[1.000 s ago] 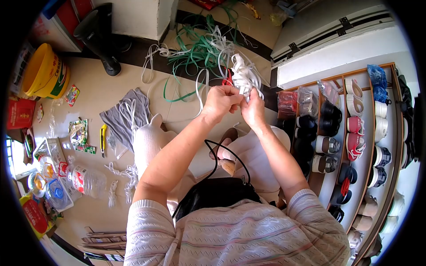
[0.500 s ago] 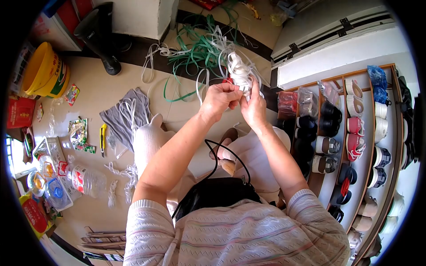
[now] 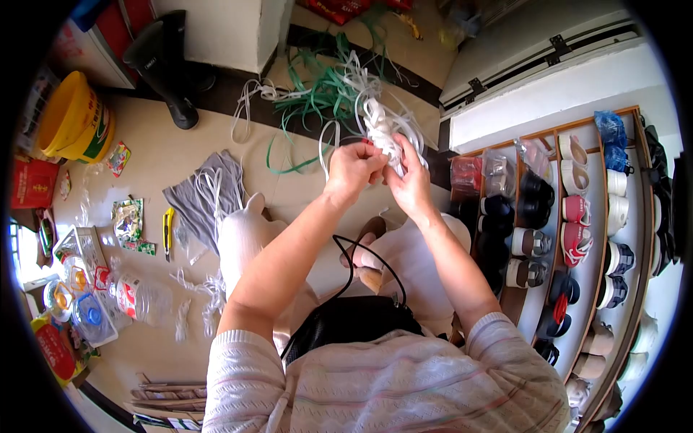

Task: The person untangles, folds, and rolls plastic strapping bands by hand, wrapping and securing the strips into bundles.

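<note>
A thick bundle of white plastic strapping is held out over the floor in front of me. My right hand is wrapped round its near end, from the right side. Against the same end, my left hand pinches the strapping with thumb and fingers; the exact piece between them is partly hidden. Beyond the hands, tangled green strapping lies on the floor, mixed with loose white strands.
A shoe rack full of shoes stands on the right. To the left lie a grey cloth with white strands, a yellow cutter knife and a plastic bottle. A yellow bucket and black boot are farther off.
The near end of the bundle has shifted slightly left and down with my right hand. My left hand has turned a little and stays at the bundle.
</note>
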Motion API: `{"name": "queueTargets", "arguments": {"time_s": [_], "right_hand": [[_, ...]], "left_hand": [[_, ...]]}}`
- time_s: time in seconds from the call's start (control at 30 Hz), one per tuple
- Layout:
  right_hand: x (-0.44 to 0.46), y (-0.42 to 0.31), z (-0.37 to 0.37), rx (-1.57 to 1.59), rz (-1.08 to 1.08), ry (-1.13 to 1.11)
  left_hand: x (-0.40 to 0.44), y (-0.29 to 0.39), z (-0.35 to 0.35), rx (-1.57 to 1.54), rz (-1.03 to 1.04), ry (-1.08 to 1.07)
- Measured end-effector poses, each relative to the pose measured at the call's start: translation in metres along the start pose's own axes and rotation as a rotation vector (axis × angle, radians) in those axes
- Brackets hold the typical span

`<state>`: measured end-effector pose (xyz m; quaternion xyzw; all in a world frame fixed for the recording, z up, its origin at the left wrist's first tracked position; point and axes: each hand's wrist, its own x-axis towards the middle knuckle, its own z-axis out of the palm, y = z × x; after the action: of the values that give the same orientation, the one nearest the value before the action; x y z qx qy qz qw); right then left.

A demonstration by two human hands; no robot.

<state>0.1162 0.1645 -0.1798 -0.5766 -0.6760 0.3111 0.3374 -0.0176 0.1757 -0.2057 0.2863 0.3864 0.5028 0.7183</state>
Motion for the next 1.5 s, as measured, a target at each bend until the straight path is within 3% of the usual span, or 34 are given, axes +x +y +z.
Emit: {"name": "queueTargets", "arguments": {"time_s": [0.1,0.17,0.37,0.5,0.67,0.8,0.93,1.1,1.3,1.43,1.5], "right_hand": [[0.002,0.006,0.000,-0.108,-0.186,0.060],[0.001,0.003,0.000,-0.127,-0.160,0.041],[0.010,0.001,-0.012,0.269,0.114,-0.226],[0.010,0.000,-0.015,0.255,0.103,-0.282],[0.000,-0.001,-0.002,-0.121,-0.005,-0.082],[0.002,0.012,0.002,-0.032,-0.036,-0.002],[0.008,0.003,-0.003,0.273,0.141,0.012],[0.002,0.003,0.002,0.072,0.046,0.022],[-0.004,-0.010,0.005,-0.238,-0.122,0.027],[0.000,0.006,0.007,-0.087,-0.052,-0.012],[0.001,0.005,0.004,0.263,0.114,-0.035]], "left_hand": [[0.001,-0.004,-0.001,-0.107,-0.039,-0.014],[0.002,-0.006,-0.002,-0.184,-0.061,-0.003],[0.001,0.001,-0.006,-0.140,-0.043,-0.081],[-0.001,-0.001,-0.003,-0.113,-0.033,-0.019],[-0.001,-0.004,-0.003,-0.127,-0.065,0.057],[0.001,-0.002,-0.004,-0.147,-0.022,-0.045],[-0.003,0.001,0.004,0.011,0.027,-0.069],[-0.004,0.006,0.004,0.035,0.001,0.002],[-0.002,0.001,-0.008,-0.160,-0.049,-0.020],[0.001,0.006,-0.012,-0.180,-0.145,-0.089],[0.002,0.011,-0.010,-0.188,-0.074,-0.092]]}}
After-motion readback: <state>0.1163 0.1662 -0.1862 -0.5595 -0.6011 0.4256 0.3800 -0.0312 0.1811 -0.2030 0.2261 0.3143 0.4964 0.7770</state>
